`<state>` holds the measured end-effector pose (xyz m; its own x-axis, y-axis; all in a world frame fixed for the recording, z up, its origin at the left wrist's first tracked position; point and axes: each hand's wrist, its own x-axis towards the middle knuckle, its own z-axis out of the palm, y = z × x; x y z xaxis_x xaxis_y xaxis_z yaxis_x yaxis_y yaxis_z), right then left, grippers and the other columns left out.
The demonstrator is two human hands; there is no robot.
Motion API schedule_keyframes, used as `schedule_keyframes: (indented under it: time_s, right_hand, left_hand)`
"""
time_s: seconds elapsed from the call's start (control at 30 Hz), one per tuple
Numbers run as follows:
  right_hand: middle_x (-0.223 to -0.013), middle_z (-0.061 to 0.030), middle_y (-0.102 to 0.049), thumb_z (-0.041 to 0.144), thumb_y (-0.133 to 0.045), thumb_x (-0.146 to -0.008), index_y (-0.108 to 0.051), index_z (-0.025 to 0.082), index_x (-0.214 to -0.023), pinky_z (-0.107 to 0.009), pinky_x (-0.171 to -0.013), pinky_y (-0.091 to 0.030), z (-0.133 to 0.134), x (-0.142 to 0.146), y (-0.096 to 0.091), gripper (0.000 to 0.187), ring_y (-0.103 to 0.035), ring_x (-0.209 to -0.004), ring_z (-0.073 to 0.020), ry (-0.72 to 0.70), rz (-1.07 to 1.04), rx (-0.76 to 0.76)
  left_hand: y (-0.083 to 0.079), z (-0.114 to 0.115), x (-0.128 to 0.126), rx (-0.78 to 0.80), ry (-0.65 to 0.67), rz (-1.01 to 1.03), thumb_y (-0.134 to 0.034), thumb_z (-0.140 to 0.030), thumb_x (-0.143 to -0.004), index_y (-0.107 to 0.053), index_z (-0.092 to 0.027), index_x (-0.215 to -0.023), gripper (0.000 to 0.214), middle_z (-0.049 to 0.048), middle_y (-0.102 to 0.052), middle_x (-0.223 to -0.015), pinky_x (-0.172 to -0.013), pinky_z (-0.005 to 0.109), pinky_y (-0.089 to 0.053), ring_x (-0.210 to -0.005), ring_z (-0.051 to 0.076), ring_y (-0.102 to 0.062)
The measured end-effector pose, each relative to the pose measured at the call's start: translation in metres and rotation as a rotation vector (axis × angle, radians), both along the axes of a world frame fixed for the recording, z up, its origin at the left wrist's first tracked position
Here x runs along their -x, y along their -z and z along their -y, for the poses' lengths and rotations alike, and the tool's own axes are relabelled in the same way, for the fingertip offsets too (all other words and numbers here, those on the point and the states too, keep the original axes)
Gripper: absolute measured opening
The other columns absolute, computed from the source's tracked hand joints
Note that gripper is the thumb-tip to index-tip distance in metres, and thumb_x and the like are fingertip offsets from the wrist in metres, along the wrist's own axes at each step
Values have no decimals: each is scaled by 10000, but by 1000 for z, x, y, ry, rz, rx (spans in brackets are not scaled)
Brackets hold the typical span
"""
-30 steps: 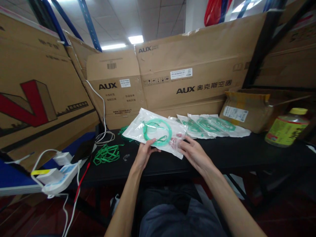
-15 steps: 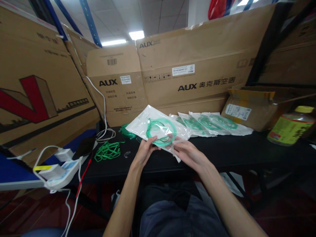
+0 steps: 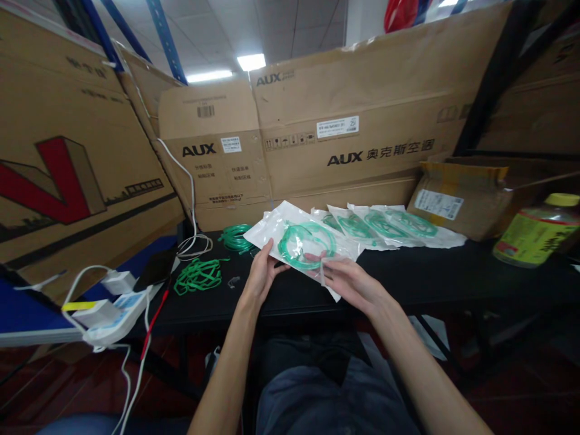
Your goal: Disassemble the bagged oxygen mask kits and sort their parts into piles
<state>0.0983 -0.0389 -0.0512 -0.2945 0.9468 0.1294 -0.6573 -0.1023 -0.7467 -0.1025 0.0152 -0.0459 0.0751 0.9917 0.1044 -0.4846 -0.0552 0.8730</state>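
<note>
From where I stand, a clear-faced pouch [image 3: 272, 226] is held just above the near side of the black table [image 3: 430, 275], a ring of green tubing [image 3: 284, 244] lying coiled inside it. The left hand [image 3: 263, 272] is clamped on its near left edge, thumb up along the rim and fingers tucked beneath, probably to keep it steady while its clear side faces the wearer. The right hand [image 3: 351, 281] is at the near right end, with fingertips showing pale through the film; whether they are inside the mouth or only behind a loose flap, and whether they are pinched together, I cannot tell.

Far right of the hands, more filled pouches [image 3: 385, 226] overlap in a row, likely to save room. To the left, a heap of green straps [image 3: 198, 276] lies near a loose coil of green tube [image 3: 238, 238], perhaps set apart so that the strands don't tangle. The AUX carton [image 3: 362, 90] stands like a screen along the far side, seemingly stopping things from sliding off.

Plenty is hard to make out. The held pouch covers part of the row's left end, a small transparent piece [image 3: 233, 282] beside the straps is too slight to identify, and the right edge of the view crops the yellow-capped bottle [image 3: 530, 235].
</note>
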Motion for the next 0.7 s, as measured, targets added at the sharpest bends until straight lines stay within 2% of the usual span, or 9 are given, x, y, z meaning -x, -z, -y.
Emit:
schedule_keyframes:
  time_s: [0.17, 0.33, 0.43, 0.6, 0.7]
  right_hand:
    - [-1009, -115, -792, 150, -839, -743, -750, 152, -903, -436, -1055, -533, -3, -3, 5, 184, -735, -1053, -276, 34, -13, 11]
    - [-1042, -57, -786, 183, -881, -696, -729, 195, -899, -451, -1090, -513, -7, -3, 14, 254, -699, -1141, -263, 89, -63, 13]
    - [-1040, -57, -784, 220, -889, -697, -728, 200, -907, -458, -1098, -506, -8, -4, 18, 265, -695, -1143, -261, 109, -83, 17]
    - [-994, -18, -784, 208, -895, -681, -706, 221, -827, -441, -1101, -507, -3, -5, 15, 239, -719, -1072, -233, 110, -96, 21]
    - [-1023, -53, -785, 192, -885, -684, -700, 205, -824, -449, -1093, -515, 0, -4, 11, 232, -712, -1101, -251, 99, -82, 32]
  left_hand:
    - [-2, 0, 0, 27, -49, -8, -619, -327, -956, -670, -122, -1148, 285, 121, -740, -1048, -545, 242, -591, -777, 179, -695]
    - [-1, 0, -2, 31, -64, -16, -616, -332, -965, -676, -111, -1124, 279, 137, -740, -1063, -507, 215, -565, -751, 172, -694]
    - [-1, 1, -4, 34, -67, -15, -598, -322, -977, -681, -113, -1126, 270, 143, -737, -1102, -532, 225, -577, -785, 180, -703]
    - [-1, 2, -4, 34, -81, -8, -577, -309, -987, -683, -115, -1129, 262, 141, -736, -1128, -550, 231, -585, -798, 179, -702]
    - [-2, 2, -4, 32, -84, -7, -573, -308, -989, -685, -115, -1126, 262, 138, -737, -1118, -537, 228, -578, -784, 175, -699]
